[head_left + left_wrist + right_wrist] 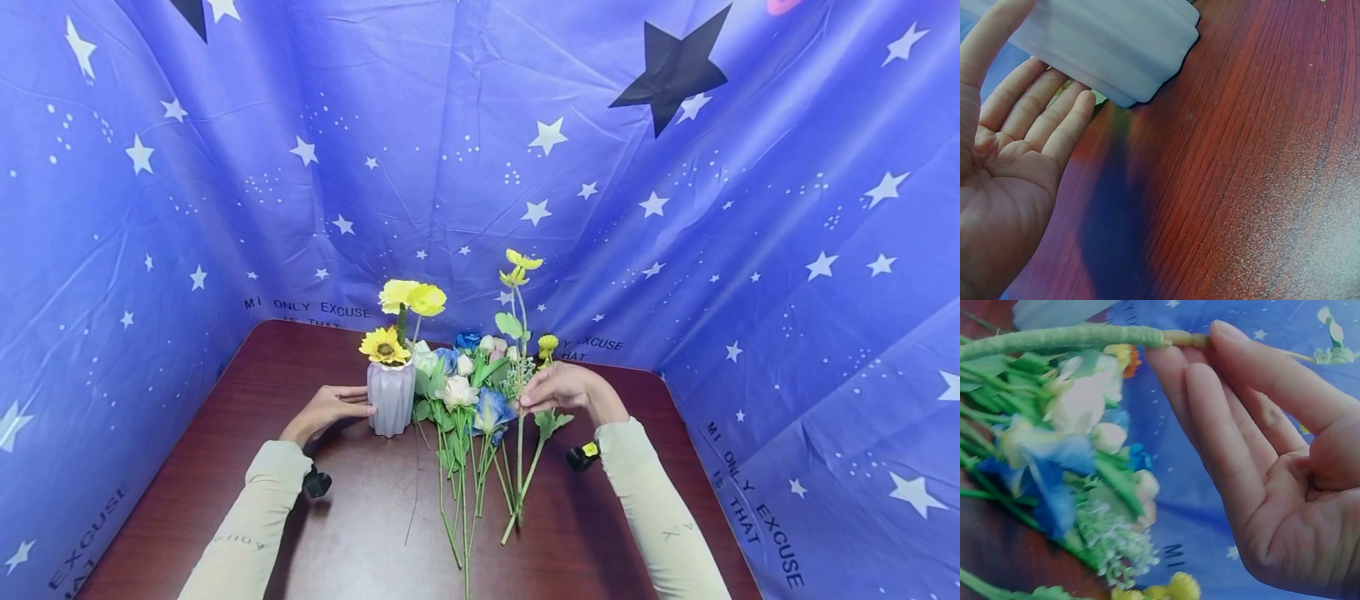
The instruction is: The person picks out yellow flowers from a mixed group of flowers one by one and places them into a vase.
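Observation:
A pale lavender, ribbed vase [391, 398] stands on the table with several yellow flowers in it, including a sunflower [385, 345]. My left hand [334, 410] holds the vase at its left side, thumb across the front; in the left wrist view the vase [1125, 47] lies between thumb and fairly straight fingers. My right hand [562, 390] pinches the stem of a tall yellow flower [519, 271] between thumb and fingertips, keeping it upright to the right of the vase. The right wrist view shows the green-wrapped stem [1085, 339] in that pinch.
White roses [458, 391], blue flowers [491, 412] and greenery lie in a heap right of the vase, stems pointing to the table's front. A small yellow ball-shaped flower [548, 343] lies behind the right hand. A blue star-patterned curtain [450, 167] surrounds the brown table [352, 517].

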Tool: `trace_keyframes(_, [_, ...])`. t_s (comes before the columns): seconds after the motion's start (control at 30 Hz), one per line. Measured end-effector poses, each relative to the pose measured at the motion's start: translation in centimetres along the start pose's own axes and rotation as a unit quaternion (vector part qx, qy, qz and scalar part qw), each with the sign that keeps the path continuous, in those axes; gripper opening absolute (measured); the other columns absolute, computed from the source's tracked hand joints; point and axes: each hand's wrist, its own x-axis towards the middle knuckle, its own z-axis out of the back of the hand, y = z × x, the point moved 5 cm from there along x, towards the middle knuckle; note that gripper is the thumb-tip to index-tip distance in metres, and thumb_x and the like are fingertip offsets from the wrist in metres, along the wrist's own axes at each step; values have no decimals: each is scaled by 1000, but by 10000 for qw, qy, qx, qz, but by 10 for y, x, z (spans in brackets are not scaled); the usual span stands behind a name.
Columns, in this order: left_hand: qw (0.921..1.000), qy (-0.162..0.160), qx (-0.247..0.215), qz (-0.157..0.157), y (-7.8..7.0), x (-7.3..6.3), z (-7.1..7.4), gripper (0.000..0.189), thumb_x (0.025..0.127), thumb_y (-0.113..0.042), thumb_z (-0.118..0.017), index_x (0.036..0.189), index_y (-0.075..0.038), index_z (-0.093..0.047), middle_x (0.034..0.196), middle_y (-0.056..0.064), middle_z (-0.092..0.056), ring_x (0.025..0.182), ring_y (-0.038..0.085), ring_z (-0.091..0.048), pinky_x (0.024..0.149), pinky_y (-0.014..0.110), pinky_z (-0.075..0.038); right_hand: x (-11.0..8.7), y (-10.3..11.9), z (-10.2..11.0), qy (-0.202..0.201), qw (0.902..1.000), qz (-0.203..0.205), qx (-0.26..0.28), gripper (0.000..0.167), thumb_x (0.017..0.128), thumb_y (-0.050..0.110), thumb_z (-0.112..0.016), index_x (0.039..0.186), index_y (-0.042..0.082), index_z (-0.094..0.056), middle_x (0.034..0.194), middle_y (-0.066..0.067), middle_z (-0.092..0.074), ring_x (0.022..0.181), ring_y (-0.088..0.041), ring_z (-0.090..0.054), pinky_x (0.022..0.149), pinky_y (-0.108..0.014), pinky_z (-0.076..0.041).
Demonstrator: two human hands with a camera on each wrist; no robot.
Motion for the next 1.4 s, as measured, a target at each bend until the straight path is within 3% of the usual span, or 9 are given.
trace_keyframes(0.23, [10000, -6, -7, -14, 0, 0, 1, 66, 86, -11, -82, 140, 12, -53, 140, 29, -56, 126, 29, -63, 100, 30, -57, -5, 36, -6, -160, 9991, 380, -132, 31, 94, -9, -63, 86, 14, -81, 94, -4, -80, 90, -14, -76, 88, -29, -63])
trace_keyframes(0.57, [10000, -13, -70, -29, 2, 0, -1, 66, 85, -11, -82, 140, 12, -53, 141, 29, -56, 126, 28, -62, 100, 32, -58, -24, 105, -20, -735, 9898, 1169, 349, 36, 93, -15, -59, 81, 12, -80, 90, -5, -80, 91, -17, -77, 96, -34, -60])
trace_keyframes(0.73, [10000, -20, -54, -64, 2, 0, 0, 66, 85, -11, -83, 140, 12, -53, 142, 29, -56, 126, 27, -63, 99, 29, -58, -35, 132, -27, -810, 9853, 1458, 384, 31, 94, -12, -61, 81, 10, -78, 94, -8, -80, 99, -20, -76, 100, -35, -59])
trace_keyframes(1.1, [9999, -22, -59, -139, 0, -1, 0, 65, 85, -10, -83, 139, 12, -54, 142, 29, -56, 124, 26, -65, 98, 28, -58, -48, 171, -36, -1050, 9671, 2250, 554, 27, 93, -12, -64, 82, 8, -78, 93, -9, -80, 97, -21, -77, 97, -33, -60])
trace_keyframes(1.4, [9999, -22, -74, -68, 1, -1, 0, 65, 86, -10, -82, 140, 12, -53, 141, 29, -55, 126, 29, -63, 99, 30, -58, -49, 192, -47, -1299, 9568, 2596, 162, 30, 95, -9, -63, 83, 13, -79, 97, -3, -81, 98, -17, -76, 95, -29, -61])
